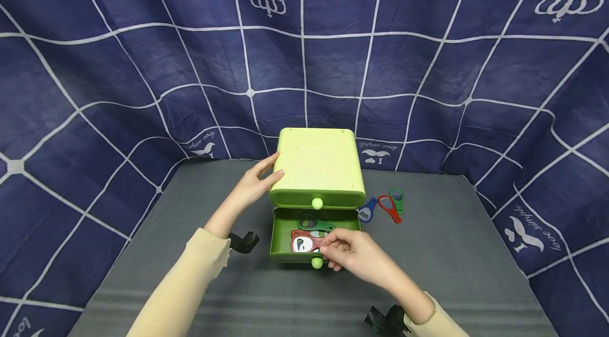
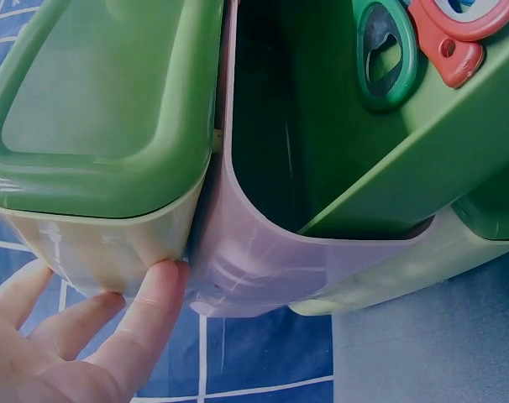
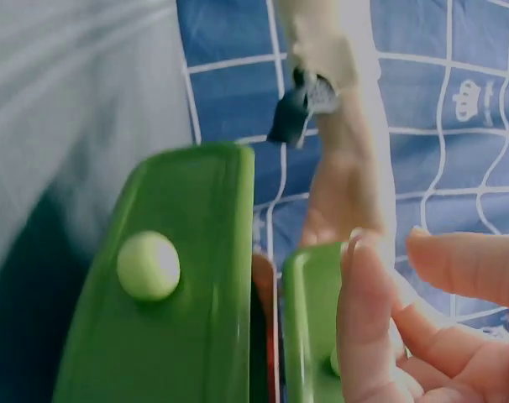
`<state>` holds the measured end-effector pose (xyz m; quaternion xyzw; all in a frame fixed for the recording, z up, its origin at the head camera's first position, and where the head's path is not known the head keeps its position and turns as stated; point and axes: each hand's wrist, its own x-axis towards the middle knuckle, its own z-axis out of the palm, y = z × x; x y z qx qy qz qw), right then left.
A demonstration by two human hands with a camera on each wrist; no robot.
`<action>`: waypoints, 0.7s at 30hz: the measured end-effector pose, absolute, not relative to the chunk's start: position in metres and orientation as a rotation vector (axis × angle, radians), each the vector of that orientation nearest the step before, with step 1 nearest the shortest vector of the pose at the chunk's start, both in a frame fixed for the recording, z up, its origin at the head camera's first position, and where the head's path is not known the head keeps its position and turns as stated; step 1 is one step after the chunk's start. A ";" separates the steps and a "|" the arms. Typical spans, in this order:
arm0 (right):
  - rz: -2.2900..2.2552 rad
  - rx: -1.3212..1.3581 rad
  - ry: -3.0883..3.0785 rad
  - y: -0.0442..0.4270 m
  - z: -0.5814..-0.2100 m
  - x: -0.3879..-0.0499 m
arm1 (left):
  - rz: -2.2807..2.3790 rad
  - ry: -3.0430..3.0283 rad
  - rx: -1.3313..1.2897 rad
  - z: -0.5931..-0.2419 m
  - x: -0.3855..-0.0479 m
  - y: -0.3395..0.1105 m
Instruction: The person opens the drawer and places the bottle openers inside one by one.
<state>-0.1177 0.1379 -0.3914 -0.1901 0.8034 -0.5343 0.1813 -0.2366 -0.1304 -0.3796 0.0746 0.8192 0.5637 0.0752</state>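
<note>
A person's right hand [image 1: 349,253] dipped over the front of a pulled-out lower drawer [image 1: 291,259], its fingers [image 3: 368,315] slightly bent, thumb and forefinger a little apart with nothing visible between them. Just off their tips at nine o'clock, inside the drawer, lay a red opener [image 1: 316,243], its ring at the end away from the hand, its long axis running roughly from nine to three o'clock; whether the fingers touched its handle could not be told. It overlapped another red piece [image 1: 297,233], with a green opener [image 1: 321,225] just behind. The left hand [image 1: 257,185], farther off between ten and eleven o'clock from the red opener, rested against the side of the yellow-green cabinet [image 1: 317,160], fingers extended and gripping nothing. On the gray worktop [image 1: 238,284], between one and two o'clock from the nearer right hand, lay a blue opener [image 1: 370,205], a loose red opener [image 1: 390,211] and a loose green opener [image 1: 398,202].
</note>
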 end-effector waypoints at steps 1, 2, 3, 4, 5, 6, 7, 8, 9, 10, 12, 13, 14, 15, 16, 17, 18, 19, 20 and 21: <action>-1.521 -0.548 2.232 0.137 -0.392 -0.114 | 1.689 2.457 0.227 -0.380 -0.237 -0.130; -1.534 -0.561 2.194 0.137 -0.394 -0.111 | 1.689 2.457 0.230 -0.380 -0.237 -0.130; -1.541 -0.572 2.160 0.136 -0.396 -0.109 | 1.688 2.458 0.232 -0.380 -0.237 -0.131; -1.544 -0.585 2.134 0.135 -0.399 -0.106 | 1.691 2.455 0.229 -0.380 -0.237 -0.131; -1.547 -0.598 2.109 0.135 -0.403 -0.103 | 1.691 2.457 0.229 -0.380 -0.237 -0.130; -1.554 -0.599 2.079 0.134 -0.408 -0.101 | 1.688 2.461 0.231 -0.380 -0.238 -0.131; -1.561 -0.597 2.051 0.133 -0.414 -0.099 | 1.692 2.459 0.230 -0.381 -0.237 -0.131; -1.571 -0.589 2.023 0.132 -0.420 -0.096 | 1.694 2.461 0.228 -0.381 -0.237 -0.131; -1.575 -0.578 2.006 0.132 -0.426 -0.094 | 1.695 2.461 0.228 -0.381 -0.238 -0.130; -1.583 -0.566 1.988 0.131 -0.432 -0.092 | 1.698 2.460 0.230 -0.381 -0.238 -0.130; -1.602 -0.528 1.951 0.130 -0.446 -0.089 | 1.694 2.464 0.235 -0.382 -0.238 -0.131; -1.610 -0.508 1.939 0.129 -0.452 -0.088 | 1.694 2.463 0.230 -0.381 -0.238 -0.131; -1.617 -0.489 1.930 0.128 -0.459 -0.087 | 1.690 2.465 0.226 -0.381 -0.238 -0.131; -1.622 -0.468 1.922 0.127 -0.465 -0.086 | 1.687 2.468 0.223 -0.381 -0.238 -0.131; -1.631 -0.444 1.912 0.125 -0.471 -0.085 | 1.681 2.472 0.220 -0.381 -0.237 -0.131; -1.640 -0.416 1.906 0.124 -0.476 -0.085 | 1.679 2.473 0.216 -0.380 -0.237 -0.132; -1.653 -0.389 1.899 0.122 -0.482 -0.085 | 1.678 2.474 0.219 -0.380 -0.237 -0.132; -1.668 -0.360 1.895 0.121 -0.486 -0.085 | 1.682 2.471 0.219 -0.380 -0.237 -0.132; -1.686 -0.334 1.892 0.120 -0.490 -0.085 | 1.682 2.470 0.225 -0.381 -0.238 -0.132; -1.705 -0.306 1.888 0.119 -0.493 -0.086 | 1.686 2.469 0.230 -0.381 -0.238 -0.131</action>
